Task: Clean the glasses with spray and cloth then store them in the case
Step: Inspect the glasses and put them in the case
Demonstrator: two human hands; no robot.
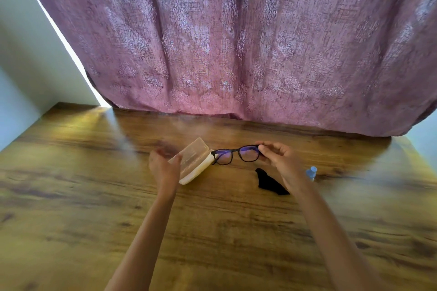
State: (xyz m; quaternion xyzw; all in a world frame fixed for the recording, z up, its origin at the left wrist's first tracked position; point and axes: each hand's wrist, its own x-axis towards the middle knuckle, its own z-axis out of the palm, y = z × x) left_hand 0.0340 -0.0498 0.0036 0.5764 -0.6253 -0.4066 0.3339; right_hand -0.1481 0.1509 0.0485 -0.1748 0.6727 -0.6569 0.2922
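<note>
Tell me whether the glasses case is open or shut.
Open. The case has its clear lid tilted up from the cream base, beside the left hand; the glasses, pinched by the right hand, are outside it.

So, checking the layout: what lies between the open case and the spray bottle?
Head view: the glasses held by the right hand, and nearer the camera the black cloth on the table.

Daylight comes backlit through the mauve patterned fabric curtain (236, 42), with a blown-out white sliver along its left edge. Warm glare patch on the far-left of the glossy brown wooden tabletop (78, 120). Soft shadow under the curtain hem. The left hand (163, 165) is motion-blurred. Wide-angle bowing at the edges.
</note>
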